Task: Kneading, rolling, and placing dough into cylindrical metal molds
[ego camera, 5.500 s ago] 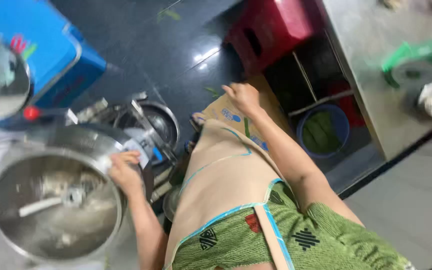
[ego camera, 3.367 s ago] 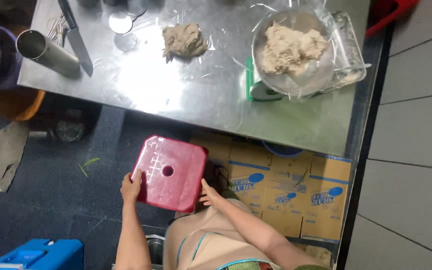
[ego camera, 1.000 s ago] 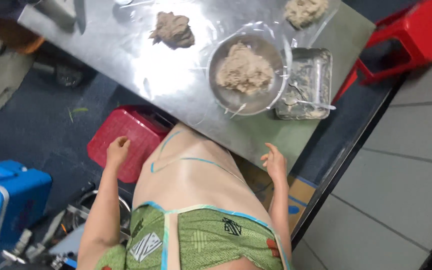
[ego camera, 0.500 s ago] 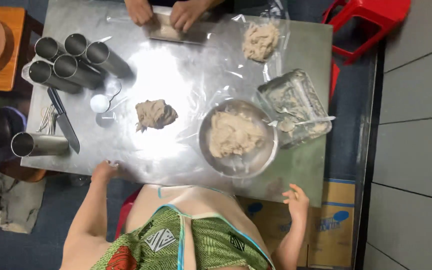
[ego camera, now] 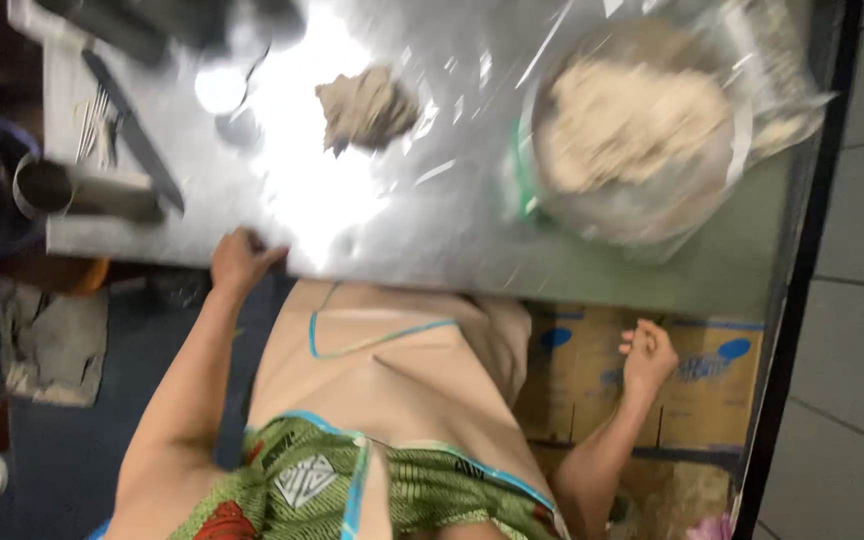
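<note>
View from above, blurred, of a person in a beige apron (ego camera: pixel 392 370) over green patterned clothing, at a shiny steel worktable (ego camera: pixel 432 240). The left hand (ego camera: pixel 239 262) rests on the near edge of the table, fingers curled over the rim and gripping it. The right hand (ego camera: pixel 647 357) hangs free below the table edge, in front of brown cardboard boxes (ego camera: pixel 692 390), fingers loosely half curled and holding nothing. On the table, a round steel bowl of pale brown dough (ego camera: pixel 632 125) sits at the right, partly covered by clear plastic film. A smaller lump of brown dough (ego camera: pixel 365 105) lies near the middle. At the left lie a long dark knife (ego camera: pixel 132 145) and a steel cylinder (ego camera: pixel 82 190) on its side.
</note>
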